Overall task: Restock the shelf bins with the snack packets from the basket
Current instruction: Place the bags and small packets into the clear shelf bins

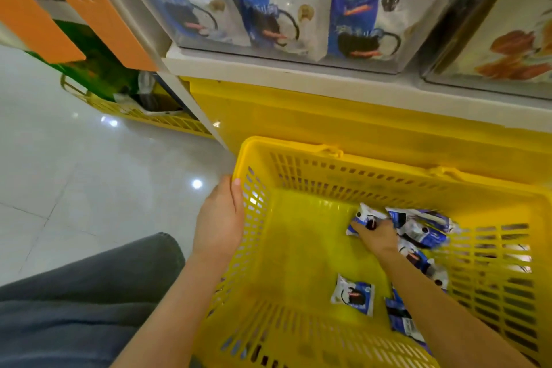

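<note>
Left hand (220,219) grips yellow basket (298,155) rim; right hand (377,233) inside basket, fingers curled on blue-white snack packet (363,215).

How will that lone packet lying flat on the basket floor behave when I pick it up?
The lone packet looks small and pillow-like, so probably light and soft rather than stiff. Its glossy wrapper may slip; pinching a sealed edge seems safer. Lying flat on the basket floor, it should slide, not roll.
</note>
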The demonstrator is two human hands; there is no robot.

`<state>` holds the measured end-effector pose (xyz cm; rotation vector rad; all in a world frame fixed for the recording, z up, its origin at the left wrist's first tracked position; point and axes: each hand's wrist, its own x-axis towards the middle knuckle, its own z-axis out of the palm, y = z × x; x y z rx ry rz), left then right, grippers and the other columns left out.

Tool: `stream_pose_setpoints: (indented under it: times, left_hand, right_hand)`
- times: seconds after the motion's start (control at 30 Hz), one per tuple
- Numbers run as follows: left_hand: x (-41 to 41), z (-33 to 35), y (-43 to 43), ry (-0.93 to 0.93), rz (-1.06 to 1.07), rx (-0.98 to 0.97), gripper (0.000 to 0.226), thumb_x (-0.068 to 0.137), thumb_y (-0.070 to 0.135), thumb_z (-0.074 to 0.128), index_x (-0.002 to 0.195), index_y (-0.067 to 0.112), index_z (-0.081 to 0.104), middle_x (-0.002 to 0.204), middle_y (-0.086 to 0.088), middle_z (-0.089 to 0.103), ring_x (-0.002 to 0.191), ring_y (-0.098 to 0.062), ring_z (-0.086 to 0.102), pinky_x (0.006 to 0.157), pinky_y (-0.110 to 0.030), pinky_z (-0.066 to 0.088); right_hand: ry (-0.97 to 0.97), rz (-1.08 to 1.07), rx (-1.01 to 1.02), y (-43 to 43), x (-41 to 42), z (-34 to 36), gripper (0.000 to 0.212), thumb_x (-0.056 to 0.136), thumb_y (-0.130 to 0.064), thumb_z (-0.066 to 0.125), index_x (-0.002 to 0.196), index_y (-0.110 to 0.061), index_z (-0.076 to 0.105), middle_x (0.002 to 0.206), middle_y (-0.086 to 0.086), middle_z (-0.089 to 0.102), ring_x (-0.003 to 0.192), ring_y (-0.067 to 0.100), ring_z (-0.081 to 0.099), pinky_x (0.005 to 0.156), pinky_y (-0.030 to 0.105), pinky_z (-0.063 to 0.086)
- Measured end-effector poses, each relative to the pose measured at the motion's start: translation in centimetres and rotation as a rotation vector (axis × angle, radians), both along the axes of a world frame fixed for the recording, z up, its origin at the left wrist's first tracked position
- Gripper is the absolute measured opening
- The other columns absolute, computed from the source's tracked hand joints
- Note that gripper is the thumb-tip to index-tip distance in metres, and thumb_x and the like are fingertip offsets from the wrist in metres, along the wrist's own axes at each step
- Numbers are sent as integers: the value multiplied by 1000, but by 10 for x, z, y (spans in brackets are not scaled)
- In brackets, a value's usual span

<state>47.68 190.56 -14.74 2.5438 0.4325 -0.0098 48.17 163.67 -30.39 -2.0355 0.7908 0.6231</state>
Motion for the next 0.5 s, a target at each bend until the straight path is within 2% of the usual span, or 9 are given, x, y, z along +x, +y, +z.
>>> stream_pose_setpoints:
  times: [0.07,0.1,0.17,0.2,0.27,0.33,0.4,0.5]
  left_hand:
    - [0,0,0,14,8,22,35,100,31,26,98,8,52,91,-17,60,84,-37,55,68,-40,40]
    - [1,1,0,13,12,36,35,100,30,27,102,7,53,96,-16,60,89,-36,55,71,-39,39]
    - [1,3,-2,-26,-9,105,32,100,24,31,115,6,53,107,-17,55,99,-34,50,81,-41,38]
    - [-1,5,-5,-58,-29,145,30,99,19,36,121,5,51,111,-18,53,101,-33,47,85,-42,36]
    - [-6,9,-16,-132,-102,201,32,92,8,48,124,3,50,117,-19,52,103,-34,47,88,-43,38]
    - [-15,8,-33,-183,-234,231,35,86,4,56,121,2,53,121,-19,52,106,-36,51,89,-45,42]
    - [-31,2,-52,-118,-338,101,35,91,14,53,125,6,51,123,-13,51,113,-29,49,95,-38,39]
    - [-54,-12,-79,189,-270,-365,44,93,29,51,132,10,41,127,-3,46,121,-17,44,99,-25,35]
  right_hand:
    - [-89,47,74,0,-13,7,43,83,-11,71,60,-12,35,51,6,32,46,18,28,47,28,24]
    - [-103,88,91,1,-21,13,43,83,-10,70,59,-13,34,53,5,32,46,17,29,46,25,24]
    - [-67,171,135,5,-36,26,33,84,-16,70,73,-15,38,64,2,38,56,13,39,52,18,33]
    - [-33,201,167,7,-42,34,30,84,-20,69,86,-14,40,74,-1,42,66,14,46,60,21,38]
    - [-3,263,181,12,-48,49,40,85,-26,69,104,-14,36,89,-3,47,84,18,52,71,28,40]
    - [-40,323,179,20,-48,70,44,84,-31,69,108,-17,36,94,-5,48,88,16,52,73,27,41]
    - [-109,346,165,28,-50,93,47,81,-36,71,109,-21,37,98,-10,47,90,11,51,71,17,41]
    - [-261,352,110,36,-58,123,47,76,-36,75,105,-22,41,92,-17,51,80,0,55,58,7,41]
